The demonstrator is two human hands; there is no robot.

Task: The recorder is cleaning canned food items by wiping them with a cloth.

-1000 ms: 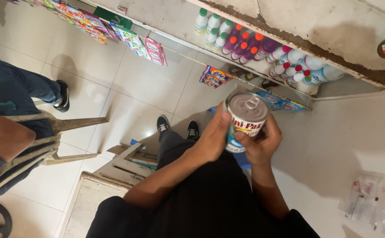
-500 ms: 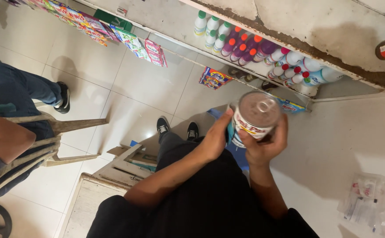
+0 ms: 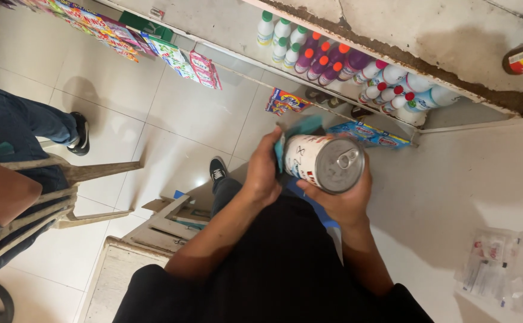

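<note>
Tiled shop floor, can (image 3: 321, 162) lying sideways, pull-tab lid facing right, right hand (image 3: 344, 200) cupping it underneath, left hand (image 3: 264, 170) pressing blue cloth (image 3: 297, 128) on it, bottles (image 3: 333, 60) on shelf (image 3: 393, 36) above

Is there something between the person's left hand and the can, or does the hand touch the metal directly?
A teal cloth lies between the left hand and the can, against its side. The right hand holds the can bare, with nothing visible between.

White-labelled can (image 3: 320, 162) in hands, colourful packets (image 3: 195, 63) on shelf, bottle row (image 3: 333, 60) behind.
</note>
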